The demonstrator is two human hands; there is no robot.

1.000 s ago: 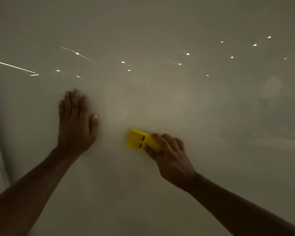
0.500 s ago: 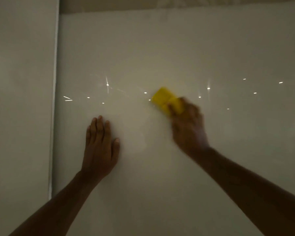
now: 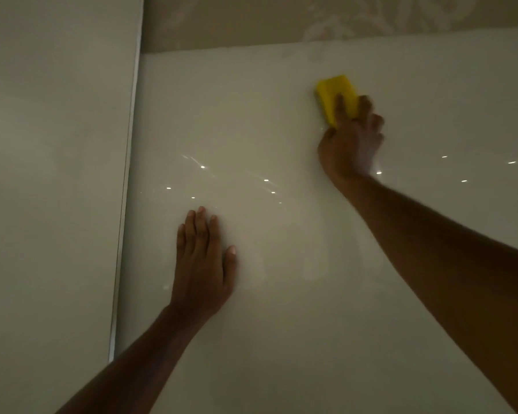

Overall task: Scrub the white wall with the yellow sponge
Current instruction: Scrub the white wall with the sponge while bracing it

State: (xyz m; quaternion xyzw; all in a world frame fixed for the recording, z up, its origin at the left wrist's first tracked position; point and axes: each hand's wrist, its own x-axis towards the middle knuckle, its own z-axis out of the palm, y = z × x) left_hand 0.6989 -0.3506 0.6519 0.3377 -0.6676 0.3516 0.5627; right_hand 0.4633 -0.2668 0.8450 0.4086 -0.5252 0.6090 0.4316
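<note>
- Adjoining panel [image 3: 57,174]: a second pale surface fills the far left, set off from the work surface by a thin vertical trim strip [image 3: 123,234]. Nothing on it is being worked.
- Your left hand [image 3: 202,264]: flat on the white wall [image 3: 281,294], fingers together and pointing up, thumb out to the right. It grips nothing; I judge it a brace only.
- Centre of the wall: glossy, with small light reflections scattered across it (the dim lighting makes dirt or wet streaks hard to confirm).
- Yellow sponge [image 3: 335,94]: high on the wall, just below its top edge, up and right of the left hand and well apart from it. Its long axis tilts from upper left to lower right.
- Your right hand [image 3: 350,138]: fingers laid over the sponge's lower half, pressing it to the wall; the thumb's position I cannot tell because of blur. The sponge projects up and to the left beyond your fingertips, so it leads the hand.
- Assessment: only the right hand is placed to scrub. With the sponge close to the top edge, the next stroke probably has to run sideways or downward.
</note>
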